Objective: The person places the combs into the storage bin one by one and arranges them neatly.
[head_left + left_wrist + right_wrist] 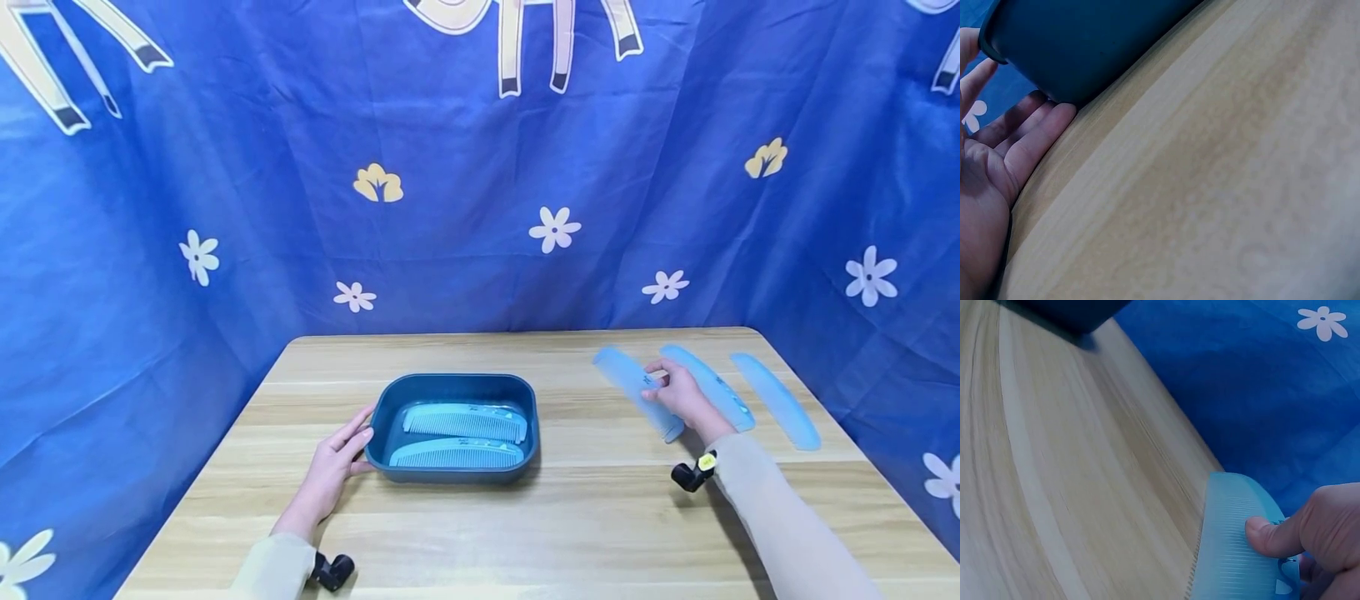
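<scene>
A dark blue-green rectangular container (450, 477) stands left of centre on the table. Two light blue combs (465, 423) (456, 454) lie inside it, side by side. My left hand (337, 467) rests against the container's left side, fingers extended along its outer wall and rim. In the left wrist view, several fingertips (1060, 115) touch the wall near its base. Over at the right, my right hand (678, 396) pinches a translucent blue comb (618, 371) by its middle. In the right wrist view the thumb (1263, 536) presses on the comb's face, with the teeth pointing left.
Two more blue combs (708, 382) (776, 402) lie slanted on the table (570, 533) to the right of my right hand. A blue cloth (480, 275) printed with flowers and animals hangs behind and beside the table.
</scene>
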The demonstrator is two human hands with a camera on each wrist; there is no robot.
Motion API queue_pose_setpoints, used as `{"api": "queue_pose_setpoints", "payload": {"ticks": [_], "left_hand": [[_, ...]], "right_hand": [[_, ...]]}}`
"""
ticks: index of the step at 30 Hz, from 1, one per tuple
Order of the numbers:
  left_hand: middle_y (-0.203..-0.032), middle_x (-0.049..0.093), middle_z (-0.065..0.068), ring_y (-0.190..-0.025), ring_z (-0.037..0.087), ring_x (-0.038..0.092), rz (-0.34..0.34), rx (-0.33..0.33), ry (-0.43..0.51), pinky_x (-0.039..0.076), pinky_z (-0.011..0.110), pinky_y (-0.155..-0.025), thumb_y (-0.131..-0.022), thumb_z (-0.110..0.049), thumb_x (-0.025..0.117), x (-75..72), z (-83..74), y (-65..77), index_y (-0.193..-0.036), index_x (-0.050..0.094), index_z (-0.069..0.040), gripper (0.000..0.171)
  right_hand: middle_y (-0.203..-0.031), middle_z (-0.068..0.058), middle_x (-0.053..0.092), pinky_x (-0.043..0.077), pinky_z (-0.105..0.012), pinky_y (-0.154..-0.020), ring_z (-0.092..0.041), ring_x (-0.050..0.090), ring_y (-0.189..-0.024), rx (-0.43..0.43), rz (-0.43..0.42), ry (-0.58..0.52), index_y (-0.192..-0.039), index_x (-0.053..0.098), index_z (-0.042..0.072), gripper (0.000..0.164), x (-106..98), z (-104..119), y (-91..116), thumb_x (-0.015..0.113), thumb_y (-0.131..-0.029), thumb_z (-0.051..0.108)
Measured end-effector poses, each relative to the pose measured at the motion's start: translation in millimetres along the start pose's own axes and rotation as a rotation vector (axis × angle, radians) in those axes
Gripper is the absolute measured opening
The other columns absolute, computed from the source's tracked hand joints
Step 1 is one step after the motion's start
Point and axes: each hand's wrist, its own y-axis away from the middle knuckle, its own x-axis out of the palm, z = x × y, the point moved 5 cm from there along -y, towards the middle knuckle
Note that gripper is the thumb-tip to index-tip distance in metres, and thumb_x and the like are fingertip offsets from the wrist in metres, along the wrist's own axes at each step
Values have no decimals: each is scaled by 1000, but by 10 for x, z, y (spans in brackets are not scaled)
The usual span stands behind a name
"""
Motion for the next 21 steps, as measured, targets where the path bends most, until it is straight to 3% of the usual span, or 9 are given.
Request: {"api": "queue_pose_setpoints", "payload": {"ticks": [12, 21], "left_hand": [[-140, 38, 19, -104, 6, 57, -1, 0, 1, 55, 36, -75, -93, -36, 56, 4, 11, 0, -142, 40, -16, 56], [-137, 40, 23, -105, 11, 58, 5, 26, 13, 55, 38, -75, -94, -34, 55, -3, 8, -13, -142, 41, -15, 53]], "right_hand": [[-90, -11, 46, 42, -30, -63, -23, 44, -80, 22, 8, -65, -125, 50, 2, 44, 83, 65, 34, 66, -84, 1], [-89, -14, 49, 48, -30, -64, -24, 47, -79, -120, 51, -75, -122, 52, -1, 42, 175, 190, 103, 66, -83, -1]]}}
